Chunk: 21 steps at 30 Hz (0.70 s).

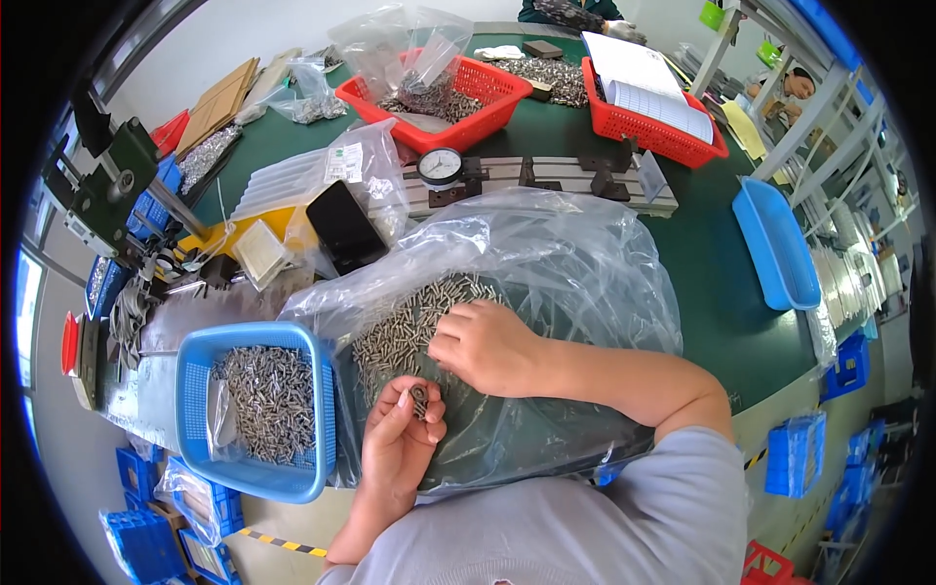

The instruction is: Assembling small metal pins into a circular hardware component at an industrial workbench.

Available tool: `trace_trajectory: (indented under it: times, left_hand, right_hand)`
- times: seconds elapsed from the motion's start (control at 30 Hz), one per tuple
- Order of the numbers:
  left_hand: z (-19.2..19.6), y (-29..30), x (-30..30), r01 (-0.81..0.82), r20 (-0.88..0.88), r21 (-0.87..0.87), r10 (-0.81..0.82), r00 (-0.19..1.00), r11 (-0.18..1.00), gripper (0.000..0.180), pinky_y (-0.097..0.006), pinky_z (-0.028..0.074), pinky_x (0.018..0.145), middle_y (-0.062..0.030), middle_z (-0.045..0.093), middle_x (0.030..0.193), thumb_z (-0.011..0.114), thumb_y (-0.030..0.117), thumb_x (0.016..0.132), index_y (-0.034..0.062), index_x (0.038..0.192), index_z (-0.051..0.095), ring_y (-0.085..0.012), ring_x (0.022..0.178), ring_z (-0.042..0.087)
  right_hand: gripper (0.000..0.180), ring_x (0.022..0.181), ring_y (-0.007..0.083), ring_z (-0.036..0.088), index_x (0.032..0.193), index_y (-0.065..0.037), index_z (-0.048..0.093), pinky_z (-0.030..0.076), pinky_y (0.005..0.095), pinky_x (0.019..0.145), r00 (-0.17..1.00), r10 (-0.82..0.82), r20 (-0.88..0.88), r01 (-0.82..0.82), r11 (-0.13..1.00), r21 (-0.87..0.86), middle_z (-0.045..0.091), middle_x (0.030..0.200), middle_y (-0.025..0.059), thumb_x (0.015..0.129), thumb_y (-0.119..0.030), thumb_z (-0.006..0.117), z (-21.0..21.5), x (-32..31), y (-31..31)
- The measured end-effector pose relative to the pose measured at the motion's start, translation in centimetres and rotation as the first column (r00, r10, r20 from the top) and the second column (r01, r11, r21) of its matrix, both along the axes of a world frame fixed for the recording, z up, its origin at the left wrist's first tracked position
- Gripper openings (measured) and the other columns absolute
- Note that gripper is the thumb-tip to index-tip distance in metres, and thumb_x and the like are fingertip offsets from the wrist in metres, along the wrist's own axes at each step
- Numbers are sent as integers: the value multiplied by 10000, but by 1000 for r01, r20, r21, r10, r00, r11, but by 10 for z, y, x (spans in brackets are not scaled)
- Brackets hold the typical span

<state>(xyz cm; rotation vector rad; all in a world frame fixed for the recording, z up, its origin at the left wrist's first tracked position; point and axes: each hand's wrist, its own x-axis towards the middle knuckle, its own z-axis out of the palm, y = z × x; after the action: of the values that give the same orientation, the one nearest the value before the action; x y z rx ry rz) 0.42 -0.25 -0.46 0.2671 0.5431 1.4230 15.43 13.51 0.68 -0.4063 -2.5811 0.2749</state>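
Driving remotely: nearest, my L hand (400, 434) pinches small metal pcs (419, 402) btwn thumb n fingers, count's too tiny to tell. Imo a light pinch's best so none pop out. Blue basket (326, 419) w/ similar bits sits left. R hand (487, 353) is curled at the pin pile (398, 336) on clear plastic (595, 253); can't tell if it's gripping any. I'd pick w/ fingertips, no raking. Dial gauge (440, 167)'s farther back.

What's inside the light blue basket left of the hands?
A heap of small metal pieces, with clear plastic along its left side. The heap hides most of the light blue basket floor; anything buried can't be seen.
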Motion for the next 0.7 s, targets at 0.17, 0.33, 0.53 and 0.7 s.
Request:
trace_trajectory:
  times: [0.17, 0.33, 0.53, 0.7]
  left_hand:
    - [0, -1, -1, -22, -24, -28, 22, 999, 999, 211, -262, 428, 636, -104, 561, 999, 532, 155, 929, 36, 1102, 522, -161, 806, 515]
    - [4, 5, 1, 0, -13, -17, -1, 1000, 1000, 216, -259, 432, 644, -98, 575, 981, 527, 139, 933, 33, 1121, 524, -146, 800, 530]
    - [1, 6, -2, 9, -35, -33, -10, 999, 999, 225, -256, 448, 637, -89, 581, 964, 543, 176, 936, 20, 1098, 530, -137, 789, 548]
    - [1, 4, -2, 11, -37, -49, -13, 999, 999, 234, -257, 450, 632, -82, 583, 950, 550, 181, 934, 22, 1103, 527, -130, 771, 548]
  right_hand:
    - [75, 720, 221, 598, 828, -42, 577, 472, 320, 666, 987, 22, -159, -120, 762, -637, 595, 769, 73, 786, -63, 636, 21, -2, -4]
    - [41, 823, 74, 574, 904, -24, 595, 460, 233, 743, 983, 4, -181, -173, 327, -929, 606, 862, 12, 866, -11, 595, 29, 3, -5]
    - [60, 800, 122, 561, 872, -20, 598, 454, 251, 711, 974, 73, -215, -224, 478, -849, 563, 870, 33, 829, -7, 639, 23, -4, -6]
    - [63, 786, 136, 558, 851, -25, 604, 453, 260, 706, 975, 71, -213, -218, 519, -827, 557, 872, 35, 814, -15, 654, 20, -6, -9]
